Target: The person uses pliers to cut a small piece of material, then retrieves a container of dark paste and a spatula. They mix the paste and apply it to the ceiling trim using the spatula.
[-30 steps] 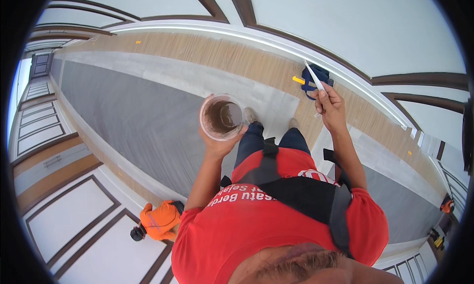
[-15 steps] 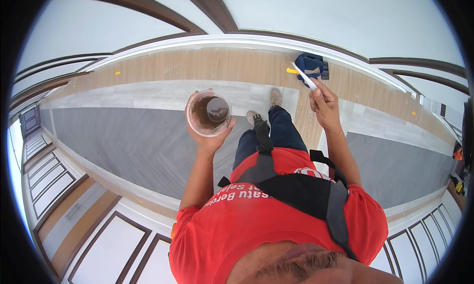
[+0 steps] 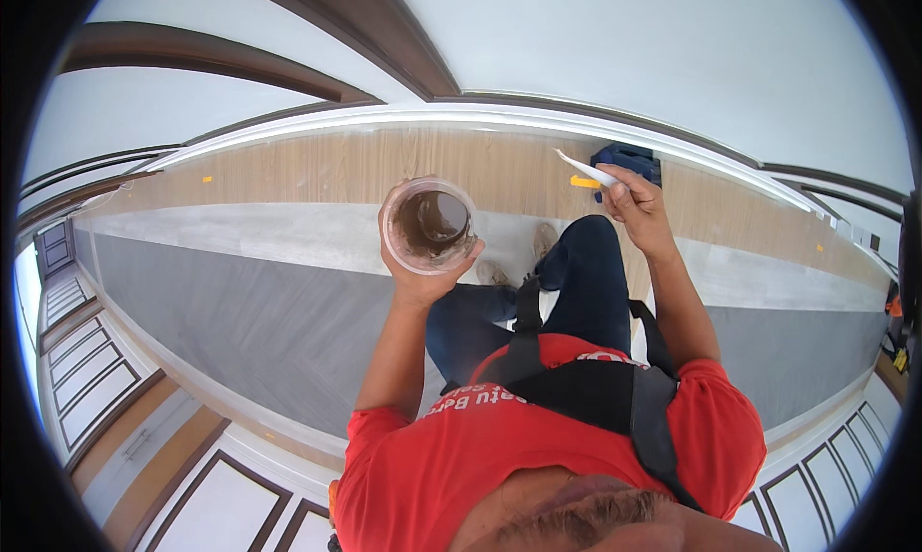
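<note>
Left hand [image 3: 423,278] holds clear plastic cup [image 3: 429,225] of brown paste.

Bright, even daylight throughout, no hard shadows. Mild glare along the white trim [image 3: 499,120] above the wooden panel [image 3: 317,168]. Sharp focus near that trim, slight softness below it at the bottom edge. Strong fisheye bending of straight lines around it; black corners beyond.
</note>
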### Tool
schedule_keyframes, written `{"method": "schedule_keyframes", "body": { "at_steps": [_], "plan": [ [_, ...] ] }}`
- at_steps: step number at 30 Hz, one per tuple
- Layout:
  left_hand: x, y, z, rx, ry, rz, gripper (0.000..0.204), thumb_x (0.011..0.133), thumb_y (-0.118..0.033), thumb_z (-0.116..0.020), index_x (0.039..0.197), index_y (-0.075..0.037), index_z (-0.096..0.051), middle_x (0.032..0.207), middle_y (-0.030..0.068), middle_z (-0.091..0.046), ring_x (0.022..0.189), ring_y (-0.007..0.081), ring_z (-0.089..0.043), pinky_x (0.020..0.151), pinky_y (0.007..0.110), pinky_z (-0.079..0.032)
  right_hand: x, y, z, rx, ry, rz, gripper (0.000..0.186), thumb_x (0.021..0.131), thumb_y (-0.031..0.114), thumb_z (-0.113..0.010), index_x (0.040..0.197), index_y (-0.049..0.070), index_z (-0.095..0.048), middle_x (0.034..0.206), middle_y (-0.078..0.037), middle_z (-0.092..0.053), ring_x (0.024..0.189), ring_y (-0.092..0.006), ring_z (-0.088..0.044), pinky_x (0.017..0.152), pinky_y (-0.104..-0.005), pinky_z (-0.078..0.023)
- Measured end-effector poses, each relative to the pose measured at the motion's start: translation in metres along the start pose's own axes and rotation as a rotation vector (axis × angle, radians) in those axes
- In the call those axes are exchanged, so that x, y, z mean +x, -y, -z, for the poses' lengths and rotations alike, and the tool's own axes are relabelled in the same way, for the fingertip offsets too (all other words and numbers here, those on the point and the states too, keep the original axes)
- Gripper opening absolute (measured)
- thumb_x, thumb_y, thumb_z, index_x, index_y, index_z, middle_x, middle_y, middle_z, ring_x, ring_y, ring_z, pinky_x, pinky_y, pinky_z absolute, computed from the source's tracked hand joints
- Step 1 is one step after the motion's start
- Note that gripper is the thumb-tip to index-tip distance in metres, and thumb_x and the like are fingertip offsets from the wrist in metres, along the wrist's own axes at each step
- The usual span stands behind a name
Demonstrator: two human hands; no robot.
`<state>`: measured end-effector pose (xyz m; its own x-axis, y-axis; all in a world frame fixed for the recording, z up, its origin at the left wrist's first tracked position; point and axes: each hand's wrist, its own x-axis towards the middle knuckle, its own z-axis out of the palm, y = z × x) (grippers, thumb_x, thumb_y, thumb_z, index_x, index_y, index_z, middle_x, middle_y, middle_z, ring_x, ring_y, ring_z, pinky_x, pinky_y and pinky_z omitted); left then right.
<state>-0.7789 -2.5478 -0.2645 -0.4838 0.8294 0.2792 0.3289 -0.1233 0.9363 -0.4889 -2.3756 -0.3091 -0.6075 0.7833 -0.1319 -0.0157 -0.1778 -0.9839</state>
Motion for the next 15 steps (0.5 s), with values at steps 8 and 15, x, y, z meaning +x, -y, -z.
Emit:
{"method": "schedule_keyframes", "body": {
  "at_steps": [8,15],
  "plan": [
    [-0.023,0.175,-0.029,-0.019,-0.117,-0.005,0.101,0.063,-0.021,-0.096,0.144,0.001,-0.04,0.133,0.0139,-0.057,0.119,0.0239,-0.058,0.102,0.039,-0.049,0.085,-0.143,0.016,0.002,0.001,0.092,0.04,0.102,0.025,-0.062,0.134,0.0,-0.06,0.077,0.005,-0.051,0.066,-0.0038,-0.041,0.059,-0.0201,-0.033],
    [-0.04,0.25,-0.05,-0.032,-0.165,-0.013,0.093,0.063,-0.019,-0.095,0.14,0.001,-0.046,0.128,0.0119,-0.06,0.115,0.0224,-0.061,0.1,0.038,-0.05,0.132,-0.216,0.034,-0.134,-0.007,0.206,0.031,0.098,0.02,-0.069,0.125,0.005,-0.066,0.095,-0.001,-0.066,0.076,-0.0051,-0.049,0.067,-0.0197,-0.04]
  ]
}}
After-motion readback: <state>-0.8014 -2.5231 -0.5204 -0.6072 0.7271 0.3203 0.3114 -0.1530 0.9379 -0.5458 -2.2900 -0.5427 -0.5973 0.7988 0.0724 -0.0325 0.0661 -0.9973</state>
